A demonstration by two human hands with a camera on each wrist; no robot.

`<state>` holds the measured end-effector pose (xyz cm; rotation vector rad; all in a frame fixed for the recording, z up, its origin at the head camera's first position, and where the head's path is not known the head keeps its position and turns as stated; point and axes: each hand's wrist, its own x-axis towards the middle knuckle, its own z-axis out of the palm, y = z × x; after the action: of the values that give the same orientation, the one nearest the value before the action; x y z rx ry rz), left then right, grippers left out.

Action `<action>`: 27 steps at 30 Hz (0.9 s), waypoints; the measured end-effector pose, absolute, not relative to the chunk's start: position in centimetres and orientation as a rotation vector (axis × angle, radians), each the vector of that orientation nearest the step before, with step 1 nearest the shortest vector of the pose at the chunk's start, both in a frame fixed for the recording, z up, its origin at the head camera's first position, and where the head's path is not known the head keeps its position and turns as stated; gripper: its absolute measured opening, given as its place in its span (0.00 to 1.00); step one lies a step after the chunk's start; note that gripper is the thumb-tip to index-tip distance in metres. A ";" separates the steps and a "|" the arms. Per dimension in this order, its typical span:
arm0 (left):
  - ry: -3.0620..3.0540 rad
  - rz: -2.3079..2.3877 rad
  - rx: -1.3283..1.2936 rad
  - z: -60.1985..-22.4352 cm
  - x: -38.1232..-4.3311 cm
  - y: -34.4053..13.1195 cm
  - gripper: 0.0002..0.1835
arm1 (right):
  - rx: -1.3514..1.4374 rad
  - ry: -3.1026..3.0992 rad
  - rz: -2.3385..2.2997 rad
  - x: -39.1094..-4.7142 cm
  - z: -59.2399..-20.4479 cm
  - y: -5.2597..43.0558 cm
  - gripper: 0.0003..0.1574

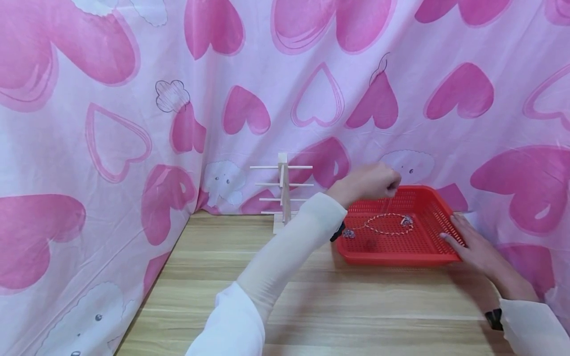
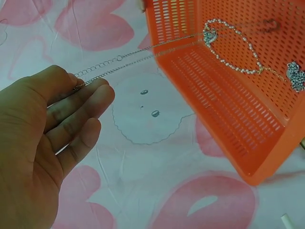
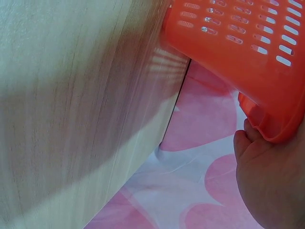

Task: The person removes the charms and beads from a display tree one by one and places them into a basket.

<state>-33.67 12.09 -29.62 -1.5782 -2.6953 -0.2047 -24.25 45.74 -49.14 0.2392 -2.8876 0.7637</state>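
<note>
My left hand (image 1: 371,180) is raised above the red plastic basket (image 1: 401,258). Between thumb and fingertips it pinches a thin silver chain necklace (image 2: 119,58), which stretches taut down into the basket in the left wrist view. A loop of pearl-like beads (image 2: 251,47) with a short gold-coloured chain lies on the basket floor. Beside it is a small heap of silver chain (image 2: 296,76). My right hand (image 1: 483,252) holds the basket's right rim, thumb on the inner side and fingers outside; in the right wrist view, part of this hand (image 3: 271,176) shows by the rim.
A wooden rack (image 1: 286,195) with several thin horizontal pegs stands at the back of the wood-grain table (image 1: 213,277), left of the basket. Pink heart-print cloth (image 1: 249,59) hangs behind and at the sides. My left forearm crosses in front of the rack.
</note>
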 end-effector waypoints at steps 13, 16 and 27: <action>-2.833 -0.189 -1.561 -30.5 -33.4 12.8 0.08 | 0.219 -2.889 0.779 -24.3 -49.4 45.8 0.52; -2.851 -0.185 -1.561 -31.1 -33.5 12.7 0.08 | 0.215 -2.888 0.770 -24.3 -49.3 45.7 0.52; -2.941 -0.171 -1.531 -32.7 -33.6 12.3 0.08 | 0.219 -2.874 0.780 -24.3 -49.3 45.7 0.51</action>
<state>-33.63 12.33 -32.68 -1.5309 -2.9413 -0.1707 -24.26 45.72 -49.29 0.2189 -2.8737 0.7799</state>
